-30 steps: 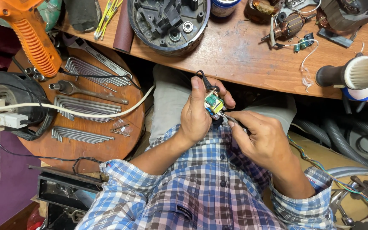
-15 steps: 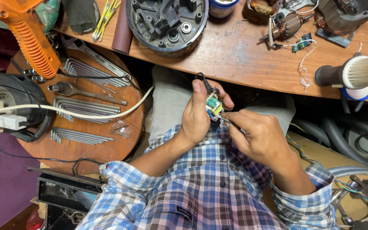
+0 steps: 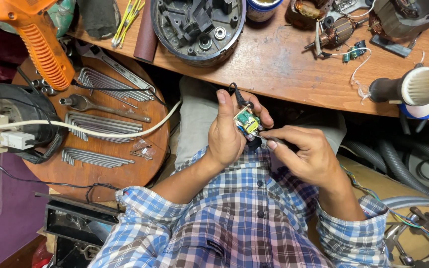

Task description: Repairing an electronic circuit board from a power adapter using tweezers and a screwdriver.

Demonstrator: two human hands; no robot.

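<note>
My left hand (image 3: 228, 131) grips a small green circuit board (image 3: 247, 121) with a yellow part on it and a black wire (image 3: 235, 92) looping off its top. My right hand (image 3: 310, 158) pinches a thin dark tool (image 3: 270, 138) whose tip touches the board's lower right edge. Both hands are held over my lap, just in front of the wooden workbench (image 3: 284, 64).
On the bench lie a round black motor housing (image 3: 198, 27), a copper-wound armature (image 3: 334, 33) and a brush (image 3: 413, 88). At left, a round wooden stool (image 3: 105, 168) carries several hex keys, a white cable (image 3: 90, 131) and an orange power tool (image 3: 35, 42). Grey hoses (image 3: 413, 164) lie at right.
My hands and the board have stayed almost still; the tool tip shifted slightly against the board.
</note>
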